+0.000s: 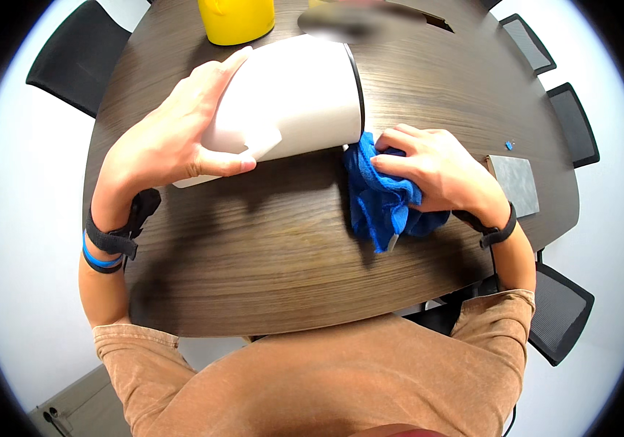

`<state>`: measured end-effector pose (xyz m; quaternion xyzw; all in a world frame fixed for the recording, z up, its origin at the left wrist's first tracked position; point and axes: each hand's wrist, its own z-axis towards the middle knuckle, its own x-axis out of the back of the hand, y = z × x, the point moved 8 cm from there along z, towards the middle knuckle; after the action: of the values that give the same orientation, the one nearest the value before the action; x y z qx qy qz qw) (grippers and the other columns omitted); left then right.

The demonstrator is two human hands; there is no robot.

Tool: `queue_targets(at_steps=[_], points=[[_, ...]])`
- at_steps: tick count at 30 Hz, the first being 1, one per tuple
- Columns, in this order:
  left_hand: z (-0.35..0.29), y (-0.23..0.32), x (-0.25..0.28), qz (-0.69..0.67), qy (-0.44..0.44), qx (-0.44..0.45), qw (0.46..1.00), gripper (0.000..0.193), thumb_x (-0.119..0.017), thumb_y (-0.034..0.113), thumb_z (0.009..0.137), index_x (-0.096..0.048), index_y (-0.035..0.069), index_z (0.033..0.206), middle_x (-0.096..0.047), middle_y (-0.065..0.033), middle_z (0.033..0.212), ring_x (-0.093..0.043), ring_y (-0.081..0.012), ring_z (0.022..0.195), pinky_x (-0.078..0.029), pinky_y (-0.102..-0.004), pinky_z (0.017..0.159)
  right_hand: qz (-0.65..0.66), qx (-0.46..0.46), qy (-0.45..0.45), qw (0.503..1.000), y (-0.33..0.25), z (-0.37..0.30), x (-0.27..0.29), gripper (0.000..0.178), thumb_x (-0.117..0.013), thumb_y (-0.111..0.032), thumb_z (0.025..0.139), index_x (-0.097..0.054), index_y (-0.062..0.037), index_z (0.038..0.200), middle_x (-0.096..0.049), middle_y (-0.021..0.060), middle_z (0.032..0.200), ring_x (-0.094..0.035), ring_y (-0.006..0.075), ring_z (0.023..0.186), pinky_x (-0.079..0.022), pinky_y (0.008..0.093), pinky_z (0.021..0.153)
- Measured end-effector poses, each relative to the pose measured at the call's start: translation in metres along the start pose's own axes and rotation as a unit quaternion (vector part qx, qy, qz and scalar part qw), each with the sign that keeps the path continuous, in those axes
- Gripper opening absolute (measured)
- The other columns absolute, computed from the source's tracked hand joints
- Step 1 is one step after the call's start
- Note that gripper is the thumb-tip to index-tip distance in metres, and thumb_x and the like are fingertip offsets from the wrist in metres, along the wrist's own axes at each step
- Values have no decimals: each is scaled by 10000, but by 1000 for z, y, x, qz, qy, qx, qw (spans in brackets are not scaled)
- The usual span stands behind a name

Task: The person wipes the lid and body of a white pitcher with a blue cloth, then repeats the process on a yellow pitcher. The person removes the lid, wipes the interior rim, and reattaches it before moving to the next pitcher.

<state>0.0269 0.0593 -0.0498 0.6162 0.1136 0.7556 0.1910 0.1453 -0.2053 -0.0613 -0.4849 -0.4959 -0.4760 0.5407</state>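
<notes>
My left hand (174,124) is closed around a white, rounded cylinder-like body (297,95) with a black rim at its right end. The body lies tilted on its side above the table, thumb on the near face and fingers over the far one. A small white pointed part juts from its near side by my thumb. In my right hand (432,164) a bunched blue cloth (377,197) is gripped, its upper edge against the black-rimmed end. The cloth's loose folds hang toward the table, and a small pale tag shows at its lower edge.
A yellow container (238,22) stands beyond the white body on the wooden table (254,277). Right of it is a blurred dark object (348,22). A grey notebook (514,186) and a small blue scrap (510,146) lie at the right. Black chairs (79,54) surround the table.
</notes>
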Motion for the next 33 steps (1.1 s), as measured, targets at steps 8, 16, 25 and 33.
queue_targets(at_steps=[8, 16, 25, 33], points=[[-10, 9, -2, 37, 20, -27, 999, 1299, -992, 496, 780, -268, 133, 1795, -485, -271, 1599, -490, -503, 1484, -434, -581, 1280, 27, 33, 272, 961, 4, -10, 70, 731, -937, -183, 629, -750, -95, 1329, -737, 116, 1234, -786, 352, 1036, -671, 410, 859], [-17, 13, -7, 66, 11, -45, 997, 1420, -1058, 462, 639, -275, 161, 1784, -404, -274, 1719, -371, -509, 1632, -339, -611, 1377, 6, -36, 287, 957, 76, 27, 55, 760, -825, 10, 847, -663, -154, 1571, -628, 164, 1605, -619, 407, 1486, -530, 483, 1286], [-23, -3, -3, 24, 16, -48, 998, 1381, -1050, 438, 652, -309, 139, 1778, -406, -253, 1727, -366, -491, 1641, -306, -600, 1385, 26, -141, 37, 989, 99, 53, -33, 765, -850, 48, 781, -678, -154, 1498, -640, 124, 1568, -638, 411, 1423, -600, 478, 1165], [-15, -2, -2, -21, 34, -31, 999, 1338, -1015, 433, 682, -311, 124, 1776, -430, -240, 1705, -400, -475, 1607, -323, -609, 1360, -98, 4, -17, 995, 19, 12, -22, 692, -986, -84, 630, -755, -205, 1271, -686, 111, 1388, -659, 346, 1312, -590, 473, 1061]])
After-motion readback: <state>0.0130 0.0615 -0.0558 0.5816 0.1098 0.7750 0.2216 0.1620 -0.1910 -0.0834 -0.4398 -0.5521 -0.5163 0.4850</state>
